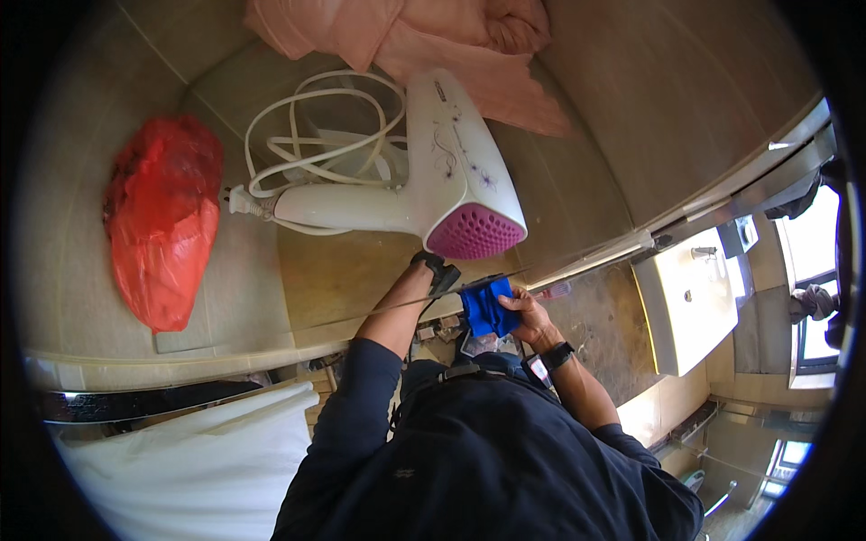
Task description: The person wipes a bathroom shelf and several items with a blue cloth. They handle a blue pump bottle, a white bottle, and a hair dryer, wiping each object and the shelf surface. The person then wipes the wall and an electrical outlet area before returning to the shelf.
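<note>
My right hand is closed on a folded blue cloth, its thumb on top, with a dark watch on the wrist. My left forearm reaches up to a black strap at the wrist; the left hand itself is hidden near the hair dryer's head. The large white hair dryer has a floral print and a pink perforated nozzle. Its handle points left, and its white cord lies in loops beside it. A red plastic bag with unclear contents rests farther left.
Pink fabric lies beyond the dryer. A thin dark edge crosses between my forearms. A white washbasin with a tap stands at right, near windows. White sheeting covers something at lower left. Debris lies below my hands.
</note>
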A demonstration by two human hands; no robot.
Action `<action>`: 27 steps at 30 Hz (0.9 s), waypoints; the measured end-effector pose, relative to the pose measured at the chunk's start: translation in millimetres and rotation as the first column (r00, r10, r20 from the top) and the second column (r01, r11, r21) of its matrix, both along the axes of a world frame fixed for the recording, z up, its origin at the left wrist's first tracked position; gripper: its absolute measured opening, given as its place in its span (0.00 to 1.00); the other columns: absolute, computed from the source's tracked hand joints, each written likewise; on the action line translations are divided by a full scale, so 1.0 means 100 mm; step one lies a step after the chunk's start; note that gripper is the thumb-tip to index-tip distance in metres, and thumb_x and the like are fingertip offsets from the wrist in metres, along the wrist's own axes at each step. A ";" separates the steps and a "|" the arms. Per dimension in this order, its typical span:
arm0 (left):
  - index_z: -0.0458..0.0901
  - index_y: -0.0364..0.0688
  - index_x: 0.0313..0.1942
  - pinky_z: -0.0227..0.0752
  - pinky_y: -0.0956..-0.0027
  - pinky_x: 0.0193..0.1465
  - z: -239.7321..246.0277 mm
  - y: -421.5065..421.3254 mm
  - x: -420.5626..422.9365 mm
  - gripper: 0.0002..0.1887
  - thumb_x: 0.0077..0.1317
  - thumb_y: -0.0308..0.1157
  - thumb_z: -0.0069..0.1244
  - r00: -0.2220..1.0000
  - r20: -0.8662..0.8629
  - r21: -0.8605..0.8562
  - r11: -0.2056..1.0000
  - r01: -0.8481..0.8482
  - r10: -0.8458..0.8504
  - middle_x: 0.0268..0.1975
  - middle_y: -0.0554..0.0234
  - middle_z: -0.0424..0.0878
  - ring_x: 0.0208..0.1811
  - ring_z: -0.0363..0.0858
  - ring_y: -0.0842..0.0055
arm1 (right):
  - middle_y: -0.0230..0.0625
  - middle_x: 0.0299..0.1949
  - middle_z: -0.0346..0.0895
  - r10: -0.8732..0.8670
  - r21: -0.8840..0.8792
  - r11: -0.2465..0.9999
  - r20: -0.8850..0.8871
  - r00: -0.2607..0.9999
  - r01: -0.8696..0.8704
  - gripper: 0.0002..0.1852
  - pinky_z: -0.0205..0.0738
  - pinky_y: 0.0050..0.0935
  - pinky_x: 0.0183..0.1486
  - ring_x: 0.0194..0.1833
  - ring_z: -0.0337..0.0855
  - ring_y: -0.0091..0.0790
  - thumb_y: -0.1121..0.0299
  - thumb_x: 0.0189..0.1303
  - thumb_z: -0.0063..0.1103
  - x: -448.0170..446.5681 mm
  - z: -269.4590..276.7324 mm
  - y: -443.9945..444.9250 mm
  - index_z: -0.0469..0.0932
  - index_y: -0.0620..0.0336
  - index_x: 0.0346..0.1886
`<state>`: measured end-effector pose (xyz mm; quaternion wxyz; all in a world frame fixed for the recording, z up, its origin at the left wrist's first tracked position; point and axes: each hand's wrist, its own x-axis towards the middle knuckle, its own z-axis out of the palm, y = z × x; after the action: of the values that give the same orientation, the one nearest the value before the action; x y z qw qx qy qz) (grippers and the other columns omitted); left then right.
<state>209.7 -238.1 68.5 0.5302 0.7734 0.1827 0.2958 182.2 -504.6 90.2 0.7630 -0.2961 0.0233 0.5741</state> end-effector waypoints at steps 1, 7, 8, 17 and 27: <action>0.76 0.37 0.58 0.76 0.58 0.56 -0.01 0.00 0.05 0.34 0.51 0.33 0.71 1.000 -0.002 -0.001 1.000 0.007 -0.007 0.52 0.49 0.84 0.52 0.83 0.55 | 0.39 0.50 0.86 -0.003 -0.012 1.000 -0.005 1.000 0.003 0.18 0.83 0.40 0.57 0.48 0.88 0.36 0.74 0.63 0.68 0.03 -0.01 -0.01 0.78 0.66 0.56; 0.74 0.37 0.60 0.73 0.57 0.59 -0.11 0.05 -0.11 0.35 0.51 0.32 0.70 1.000 -0.013 -0.017 1.000 -0.013 0.013 0.55 0.48 0.82 0.56 0.80 0.53 | 0.41 0.51 0.85 0.052 -0.020 0.998 -0.039 0.998 -0.053 0.19 0.83 0.41 0.59 0.50 0.87 0.38 0.76 0.63 0.66 0.11 -0.07 0.07 0.78 0.67 0.58; 0.74 0.37 0.60 0.73 0.57 0.60 -0.18 0.07 -0.25 0.36 0.50 0.32 0.70 0.999 -0.012 -0.017 0.999 -0.033 0.032 0.55 0.48 0.81 0.56 0.79 0.52 | 0.41 0.52 0.85 0.051 -0.026 0.998 -0.047 0.998 -0.053 0.20 0.82 0.42 0.60 0.51 0.87 0.39 0.77 0.63 0.66 0.10 -0.05 0.12 0.78 0.67 0.59; 0.72 0.36 0.62 0.69 0.56 0.64 -0.91 1.83 -1.37 0.38 0.50 0.29 0.70 0.722 0.044 0.200 0.702 -0.684 0.691 0.60 0.45 0.78 0.62 0.75 0.50 | 0.42 0.59 0.80 0.129 -0.083 0.988 0.011 0.992 -0.127 0.30 0.76 0.48 0.66 0.59 0.81 0.46 0.81 0.57 0.65 0.01 -0.10 0.46 0.71 0.65 0.65; 0.71 0.37 0.63 0.78 0.58 0.62 -0.76 2.94 -1.30 0.24 0.68 0.25 0.57 0.968 0.064 -0.056 0.970 -0.239 0.242 0.56 0.54 0.80 0.57 0.80 0.65 | 0.40 0.53 0.84 0.090 -0.066 0.994 0.131 0.987 -0.082 0.22 0.81 0.42 0.60 0.53 0.85 0.40 0.77 0.58 0.70 -0.47 0.26 0.69 0.78 0.65 0.57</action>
<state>80.0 55.8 -7.2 0.5148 0.7218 0.2632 0.3804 135.0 -435.6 115.8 0.7280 -0.3576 -0.0234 0.5845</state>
